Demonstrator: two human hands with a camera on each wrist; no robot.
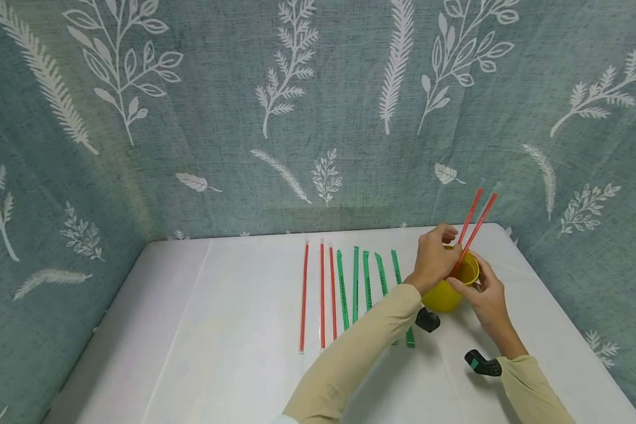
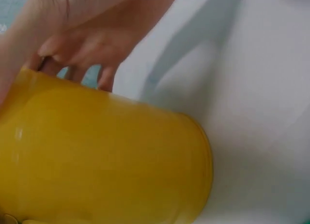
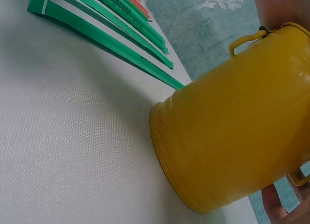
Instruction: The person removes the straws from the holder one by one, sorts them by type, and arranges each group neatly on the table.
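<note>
A yellow pail [image 1: 442,297] with small loop handles stands at the right of the white table. Two red straws [image 1: 479,227] in clear wrappers lean up out of its mouth to the right. My left hand [image 1: 431,256] is over the pail's left rim, fingers curled, pinching at the red straws. With thumb and fingers, my right hand [image 1: 490,297] holds the pail's rim from the right side. The pail's smooth wall and base [image 2: 121,156] fill the left wrist view. The straws' lower ends are hidden inside the pail.
Left of the pail, several green paper-wrapped straws [image 1: 355,282] lie in a row, partly covered by the left sleeve [image 1: 371,335]. Further left lie three red straws [image 1: 322,294]. A leaf-patterned curtain [image 1: 222,147] hangs behind the table's back edge.
</note>
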